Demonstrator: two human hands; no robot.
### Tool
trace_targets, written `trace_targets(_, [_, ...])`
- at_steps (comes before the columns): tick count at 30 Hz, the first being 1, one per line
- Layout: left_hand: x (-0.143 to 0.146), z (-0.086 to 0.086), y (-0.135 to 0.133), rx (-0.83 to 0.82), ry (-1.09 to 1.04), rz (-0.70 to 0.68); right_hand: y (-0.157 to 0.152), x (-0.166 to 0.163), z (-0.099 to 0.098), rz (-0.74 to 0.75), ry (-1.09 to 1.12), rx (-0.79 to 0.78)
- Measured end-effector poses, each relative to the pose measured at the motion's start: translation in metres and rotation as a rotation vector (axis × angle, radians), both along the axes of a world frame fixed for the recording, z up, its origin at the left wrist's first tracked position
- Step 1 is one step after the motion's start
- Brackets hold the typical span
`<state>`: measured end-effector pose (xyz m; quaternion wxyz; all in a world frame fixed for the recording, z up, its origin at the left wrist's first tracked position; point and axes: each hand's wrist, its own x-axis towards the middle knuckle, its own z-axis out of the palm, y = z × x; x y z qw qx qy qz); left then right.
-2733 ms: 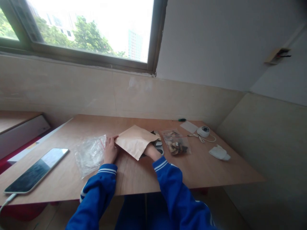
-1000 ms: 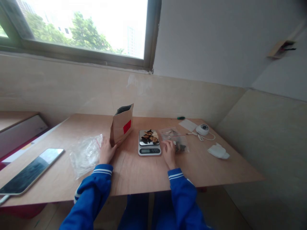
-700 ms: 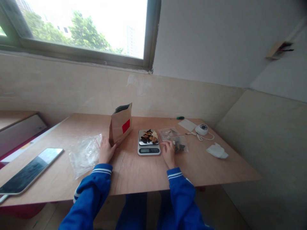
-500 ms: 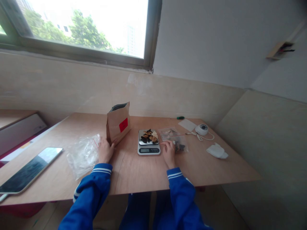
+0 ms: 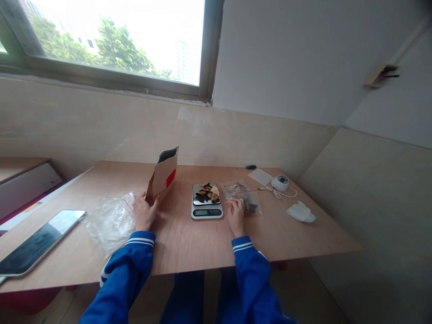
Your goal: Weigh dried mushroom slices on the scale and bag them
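Observation:
My left hand [image 5: 145, 213] has its fingers and thumb closed round the lower near corner of a brown paper pouch [image 5: 160, 181]. The pouch carries a red label, gapes at the top and leans to the right. Between my hands stands a small white kitchen scale [image 5: 207, 212]. On its metal plate lies a heap of dark and tan dried pieces [image 5: 207, 192]; the digits are too small to read. My right hand [image 5: 236, 217] rests just right of the scale, fingers loosely bent and holding nothing visible, beside a clear zip bag [image 5: 251, 198] with dark pieces inside.
A crumpled clear plastic bag [image 5: 111, 221] lies left of my left hand, with a tablet [image 5: 42, 243] farther left. At the right are a white camera [image 5: 280, 182] with its cable, a white tissue [image 5: 301, 212], a paper sheet [image 5: 260, 176] and a green-handled tool [image 5: 251, 167].
The paper pouch has turned and tipped in my left hand, its label now seen more edge-on. My right hand stays beside the scale. The view has shifted slightly.

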<state>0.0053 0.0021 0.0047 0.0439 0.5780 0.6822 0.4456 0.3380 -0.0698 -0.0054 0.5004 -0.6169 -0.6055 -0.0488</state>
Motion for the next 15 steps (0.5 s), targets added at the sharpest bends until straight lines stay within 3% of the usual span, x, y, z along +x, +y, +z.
trace_targets(7, [0.004, 0.009, -0.006, 0.167, 0.037, 0.027, -0.002, 0.001, -0.001, -0.024, 0.005, 0.037])
trace_targets(11, [0.011, 0.035, -0.021, 0.311, 0.029, 0.162, -0.001, 0.003, -0.003, -0.030, 0.000, 0.043])
trace_targets(15, [0.009, 0.057, -0.037, 0.253, -0.065, 0.330, 0.000, 0.004, -0.006, -0.018, 0.012, 0.035])
